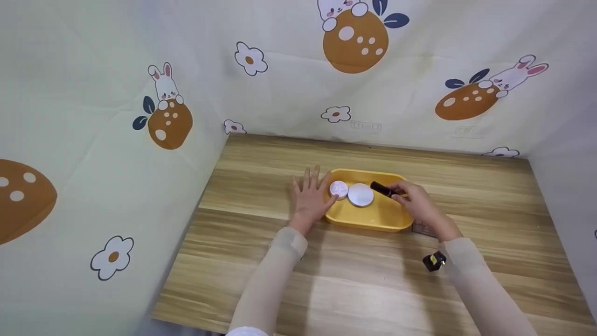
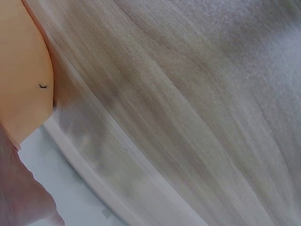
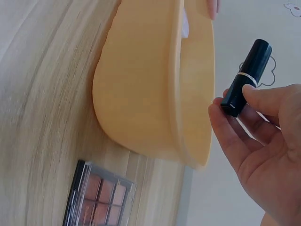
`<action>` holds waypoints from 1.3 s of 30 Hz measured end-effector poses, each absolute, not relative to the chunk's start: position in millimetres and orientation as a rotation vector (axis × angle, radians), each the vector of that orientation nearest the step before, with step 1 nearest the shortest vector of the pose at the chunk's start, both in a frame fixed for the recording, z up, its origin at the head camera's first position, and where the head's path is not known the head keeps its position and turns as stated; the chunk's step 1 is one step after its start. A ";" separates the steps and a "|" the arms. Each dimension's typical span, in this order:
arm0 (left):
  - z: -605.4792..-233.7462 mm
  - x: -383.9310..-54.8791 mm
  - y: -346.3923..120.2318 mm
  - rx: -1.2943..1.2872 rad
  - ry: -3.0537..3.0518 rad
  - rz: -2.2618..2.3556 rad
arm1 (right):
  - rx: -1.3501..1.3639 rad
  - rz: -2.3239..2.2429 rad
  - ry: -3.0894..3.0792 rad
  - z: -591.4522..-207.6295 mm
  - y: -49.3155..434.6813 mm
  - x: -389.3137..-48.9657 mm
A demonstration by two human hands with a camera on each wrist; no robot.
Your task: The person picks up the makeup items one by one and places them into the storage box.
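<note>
Table: a wood-grain tabletop in pale and darker brown bands (image 1: 242, 261) fills the lower middle of the head view, with a bright sheen near its bottom centre.
Walls: a creased, pale wall covering (image 1: 289, 88) rises behind and on both sides, printed with rabbits on orange-brown spotted fruit and white flowers.
Tray: a deep yellow plastic tray with rounded corners (image 1: 373, 217), right of the head view's centre.
In the tray: a small round white container (image 1: 338, 188) at left, a larger flat round white container (image 1: 360, 194) just beside it.
Black tube: a slim glossy black tube with a silver band (image 3: 247, 77), above the tray's right part.
Right hand (image 1: 417, 203): thumb and fingers pinch the tube.
Left hand (image 1: 311, 200): fingers spread apart, at the tray's left rim.
Beside the tray: a clear-lidded palette of brownish-pink pans (image 3: 106, 195), lower left of the right wrist view; a small black block with a yellow patch (image 1: 431, 262), lower right of the head view.
</note>
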State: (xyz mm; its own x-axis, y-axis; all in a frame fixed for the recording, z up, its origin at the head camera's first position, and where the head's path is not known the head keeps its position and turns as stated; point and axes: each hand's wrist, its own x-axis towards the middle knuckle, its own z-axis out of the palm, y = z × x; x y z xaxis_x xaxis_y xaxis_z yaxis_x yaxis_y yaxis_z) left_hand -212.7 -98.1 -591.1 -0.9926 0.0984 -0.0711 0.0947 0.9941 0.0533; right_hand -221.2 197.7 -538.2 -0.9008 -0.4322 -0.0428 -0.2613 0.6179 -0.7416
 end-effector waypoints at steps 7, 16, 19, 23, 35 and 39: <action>-593.2 -214.3 -98.0 0.146 3.053 0.077 | -0.557 -1.172 2.599 -543.0 181.2 -220.6; -590.4 -211.9 -96.5 0.151 3.078 0.099 | -0.428 -1.260 2.592 -549.8 160.6 -212.9; -589.8 -211.3 -95.9 0.154 3.081 0.101 | -0.382 -1.283 2.584 -552.4 153.7 -210.5; -590.4 -211.1 -95.0 0.169 3.093 0.108 | -0.321 -1.275 2.588 -557.7 146.7 -207.0; -592.1 -211.9 -96.4 0.153 3.089 0.114 | -0.208 -1.253 2.513 -568.6 128.9 -202.4; -592.0 -210.8 -96.6 0.145 3.096 0.128 | -0.233 -1.239 2.496 -571.4 125.6 -201.0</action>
State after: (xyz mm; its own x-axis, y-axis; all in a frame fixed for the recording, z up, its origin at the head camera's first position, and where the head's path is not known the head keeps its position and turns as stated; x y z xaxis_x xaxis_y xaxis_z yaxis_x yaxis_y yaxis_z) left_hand -210.8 -96.6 -592.0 -0.9949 0.0948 -0.0356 0.0916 0.9922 0.0841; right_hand -201.0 125.6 -571.4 -0.9274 -0.2945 -0.2306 0.0056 0.6055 -0.7958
